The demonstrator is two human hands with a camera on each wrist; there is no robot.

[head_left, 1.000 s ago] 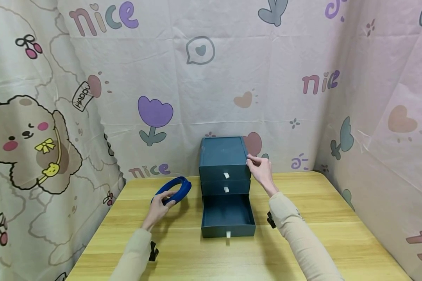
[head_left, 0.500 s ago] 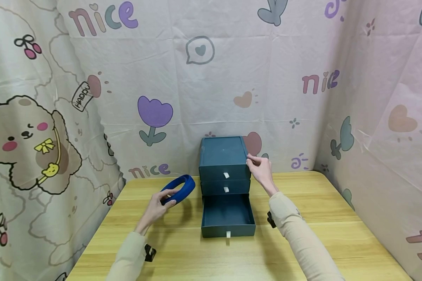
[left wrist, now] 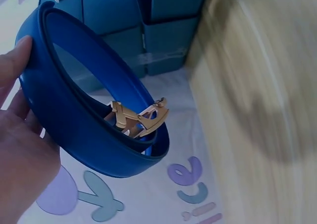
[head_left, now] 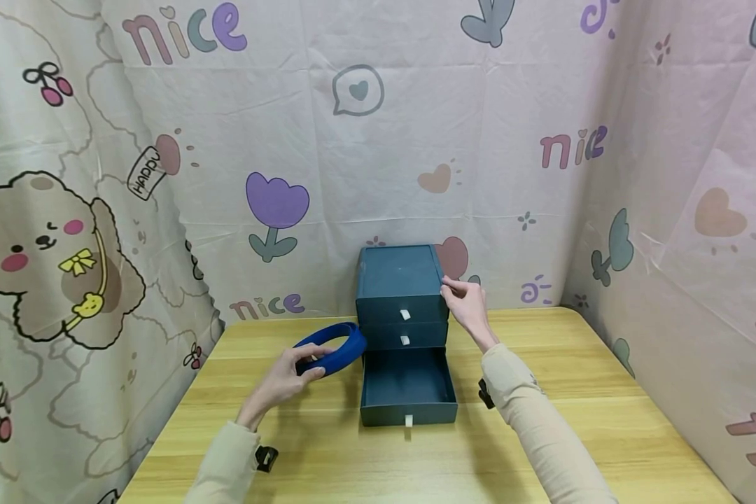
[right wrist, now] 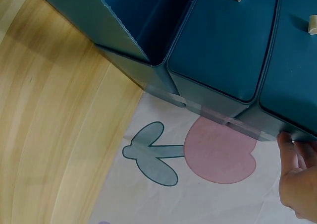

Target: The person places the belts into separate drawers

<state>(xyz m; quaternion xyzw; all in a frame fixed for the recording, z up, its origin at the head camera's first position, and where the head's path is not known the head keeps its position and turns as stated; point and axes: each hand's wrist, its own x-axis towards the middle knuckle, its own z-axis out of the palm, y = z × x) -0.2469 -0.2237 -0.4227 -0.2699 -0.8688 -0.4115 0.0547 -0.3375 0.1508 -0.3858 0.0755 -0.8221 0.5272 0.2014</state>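
A coiled blue belt (left wrist: 99,135) with a gold-coloured buckle (left wrist: 138,117) is pinched between the thumb and fingers of my left hand (head_left: 283,378). It is held above the table, its far side overlapping the left edge of the drawer unit in the head view. The dark teal drawer unit (head_left: 400,273) has three drawers with small white pull tabs. Its bottom drawer (head_left: 409,414) is pulled out and bare inside; the upper two are closed. My right hand (head_left: 469,308) touches the unit's upper right side with its fingertips, as the right wrist view also shows (right wrist: 299,177).
The unit stands at the back of a light wooden table (head_left: 327,455). Behind it and on both sides hangs a pale printed cloth (head_left: 378,161). Dark wrist-worn cameras sit beneath both sleeves.
My left hand has carried the belt rightward, closer to the drawer unit, and the coil has tilted flatter. The right hand and the open drawer have stayed in place.
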